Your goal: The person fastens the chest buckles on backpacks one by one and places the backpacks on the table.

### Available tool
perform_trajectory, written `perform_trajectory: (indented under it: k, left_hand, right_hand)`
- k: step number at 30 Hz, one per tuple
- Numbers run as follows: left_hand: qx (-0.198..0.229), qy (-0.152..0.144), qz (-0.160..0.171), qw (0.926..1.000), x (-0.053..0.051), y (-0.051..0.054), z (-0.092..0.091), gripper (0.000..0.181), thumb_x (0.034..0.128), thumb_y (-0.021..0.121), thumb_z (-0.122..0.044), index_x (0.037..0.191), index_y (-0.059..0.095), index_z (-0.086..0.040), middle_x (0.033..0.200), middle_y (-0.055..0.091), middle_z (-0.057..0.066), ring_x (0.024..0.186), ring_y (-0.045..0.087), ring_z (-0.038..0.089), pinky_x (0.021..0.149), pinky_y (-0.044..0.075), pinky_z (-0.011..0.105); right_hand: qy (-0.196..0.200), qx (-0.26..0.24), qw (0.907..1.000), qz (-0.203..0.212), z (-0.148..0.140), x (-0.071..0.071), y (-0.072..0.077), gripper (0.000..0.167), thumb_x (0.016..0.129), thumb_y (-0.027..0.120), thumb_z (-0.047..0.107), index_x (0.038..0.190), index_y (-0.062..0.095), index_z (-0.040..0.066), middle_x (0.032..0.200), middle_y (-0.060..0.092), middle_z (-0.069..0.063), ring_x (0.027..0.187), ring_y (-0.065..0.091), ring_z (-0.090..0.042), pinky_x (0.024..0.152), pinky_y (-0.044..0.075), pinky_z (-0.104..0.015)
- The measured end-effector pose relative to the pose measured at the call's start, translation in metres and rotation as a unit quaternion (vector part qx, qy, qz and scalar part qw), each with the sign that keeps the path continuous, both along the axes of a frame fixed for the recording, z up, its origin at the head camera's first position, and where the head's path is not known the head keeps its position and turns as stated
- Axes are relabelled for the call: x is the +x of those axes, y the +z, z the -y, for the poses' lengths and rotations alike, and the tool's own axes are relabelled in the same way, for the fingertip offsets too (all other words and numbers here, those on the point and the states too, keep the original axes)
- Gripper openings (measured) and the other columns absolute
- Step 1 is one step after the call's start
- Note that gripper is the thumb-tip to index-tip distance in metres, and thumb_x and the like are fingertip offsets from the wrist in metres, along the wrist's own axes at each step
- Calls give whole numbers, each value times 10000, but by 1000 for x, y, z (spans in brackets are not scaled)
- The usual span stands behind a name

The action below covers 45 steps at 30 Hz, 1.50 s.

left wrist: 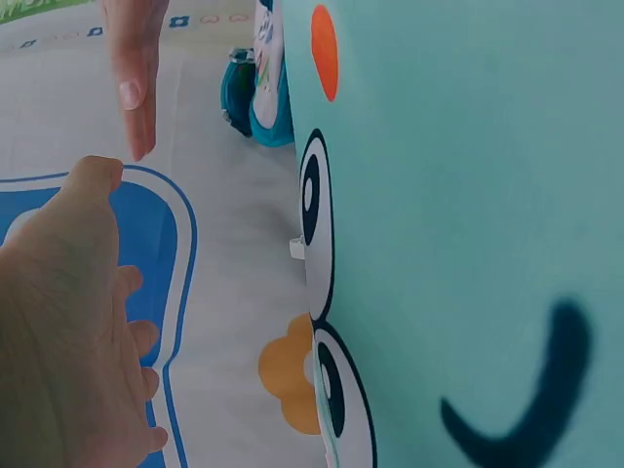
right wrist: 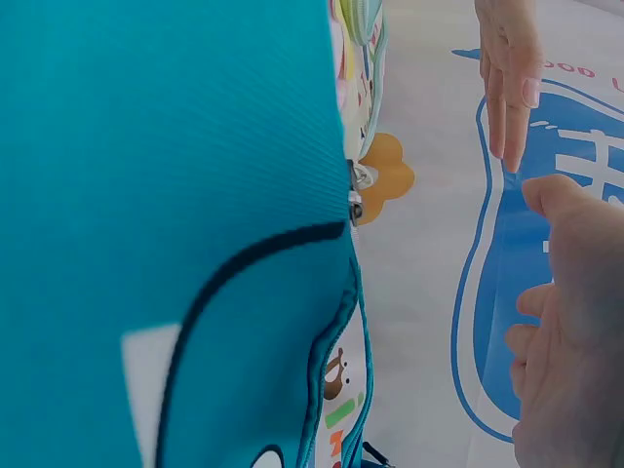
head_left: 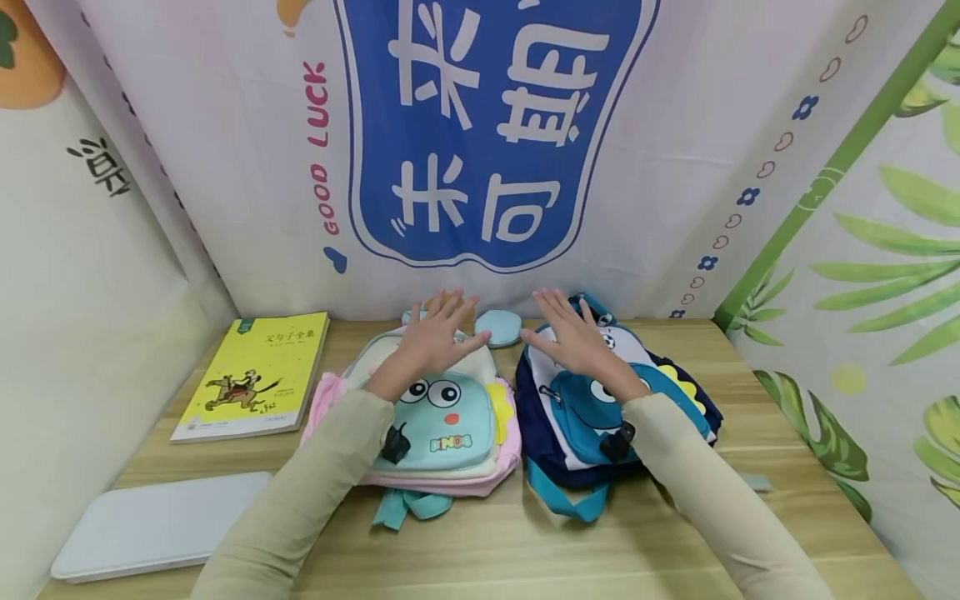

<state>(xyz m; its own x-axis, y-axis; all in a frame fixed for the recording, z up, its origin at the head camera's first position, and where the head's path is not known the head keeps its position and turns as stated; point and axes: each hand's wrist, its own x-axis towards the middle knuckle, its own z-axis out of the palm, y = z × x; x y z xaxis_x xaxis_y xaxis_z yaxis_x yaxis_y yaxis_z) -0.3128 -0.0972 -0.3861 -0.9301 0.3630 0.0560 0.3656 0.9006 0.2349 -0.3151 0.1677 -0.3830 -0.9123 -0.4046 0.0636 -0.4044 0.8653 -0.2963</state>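
Mint-green and cream fabric, edged in pink, makes up the cartoon-faced backpack (head_left: pixel 431 423) we see under the left hand (head_left: pixel 437 335). Under the right hand (head_left: pixel 576 340) we find a navy, white and teal fabric backpack (head_left: pixel 579 429), with yellow spikes on the side farther from the left hand. Both hands are open, fingers straight, holding nothing; from the wrist views we make out a gap between each hand and the bag beside it. Between the hands we notice a pale-blue rounded piece (head_left: pixel 498 327), though we cannot tell what it belongs to. Left of the left hand lies a yellow-covered book (head_left: pixel 258 375), and nearer the person a flat white rectangular case (head_left: pixel 161 525). All of these rest on a wood-grain tabletop (head_left: pixel 487 558). Beyond both hands we see a whitish printed cloth (head_left: pixel 247 167) bearing a blue panel (head_left: pixel 480 150) with white characters.
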Motion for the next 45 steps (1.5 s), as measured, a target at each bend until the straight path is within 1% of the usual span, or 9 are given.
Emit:
perform_trajectory:
  k: [4, 10, 14, 21, 28, 34, 40, 42, 45]
  left_hand:
    - [-21, -22, 0, 10000, 2, 3, -3, 815, 995, 324, -721, 1650, 128, -279, 1730, 73, 68, 1595, -50, 330, 1235, -5, 670]
    - [-35, -173, -16, 9998, 10, 8, -17, 823, 996, 343, -715, 1651, 118, -270, 1727, 63, 45, 1594, -19, 336, 1241, 0, 658]
    - [-72, -312, -30, 9995, 17, 9, -30, 820, 993, 348, -723, 1650, 102, -297, 1726, 54, 31, 1594, 23, 321, 1253, 18, 635]
    - [-23, -696, 7, 9976, 30, 8, -53, 812, 995, 371, -712, 1648, 107, -308, 1728, 76, 29, 1600, 10, 304, 1260, 34, 619]
    - [-64, -1117, 86, 9937, 40, 0, -77, 808, 994, 394, -702, 1648, 135, -301, 1729, 88, 29, 1600, 50, 305, 1259, 45, 623]
    - [-249, -1426, 190, 9893, 49, -8, -97, 808, 994, 405, -698, 1647, 140, -303, 1727, 110, 61, 1598, 65, 323, 1263, 95, 605]
    - [-352, -1805, 562, 9813, 63, -15, -114, 871, 958, 452, -730, 1647, 163, -282, 1711, 185, 93, 1588, 126, 351, 1255, 127, 615]
    - [-434, -1917, 715, 9779, 67, -18, -116, 910, 924, 486, -759, 1644, 167, -303, 1712, 188, 84, 1584, 148, 354, 1253, 132, 619]
    - [-549, -2019, 844, 9742, 73, -22, -118, 984, 858, 547, -802, 1638, 185, -325, 1712, 192, 68, 1574, 199, 344, 1253, 154, 609]
  right_hand:
    - [-5, -29, 10000, -28, -2, 0, 2, 832, 1033, 400, 619, 1649, 110, 141, 1726, 84, -87, 1605, -7, -288, 1246, -35, -638]
    - [47, -255, 9996, 95, -14, 2, 6, 824, 1026, 454, 593, 1652, 103, 188, 1728, 89, -69, 1605, -5, -294, 1242, -35, -646]
    - [131, -365, 9990, 212, -30, 4, 5, 818, 1029, 478, 561, 1652, 113, 177, 1725, 102, -99, 1602, 4, -321, 1235, -32, -662]
    - [158, -505, 9980, 359, -66, 9, 1, 825, 1026, 531, 499, 1642, 149, 104, 1707, 121, -186, 1585, 28, -401, 1218, -4, -696]
    - [-89, -450, 9969, 639, -108, 19, -6, 813, 1024, 534, 505, 1640, 173, 116, 1706, 109, -200, 1576, 34, -436, 1214, 55, -704]
    - [-216, -327, 9967, 714, -143, 31, -6, 846, 1006, 565, 516, 1633, 189, 89, 1690, 131, -242, 1553, 69, -494, 1181, 92, -745]
    - [-80, -394, 9954, 868, -171, 47, -1, 888, 983, 623, 489, 1609, 215, 11, 1659, 182, -295, 1508, 166, -548, 1149, 190, -753]
    - [52, -446, 9938, 1014, -179, 51, -1, 897, 973, 647, 470, 1597, 226, -18, 1644, 211, -309, 1494, 195, -556, 1141, 220, -748]
    - [192, -496, 9896, 1336, -191, 57, -2, 921, 945, 692, 456, 1592, 239, -18, 1631, 241, -311, 1482, 219, -559, 1122, 263, -745]
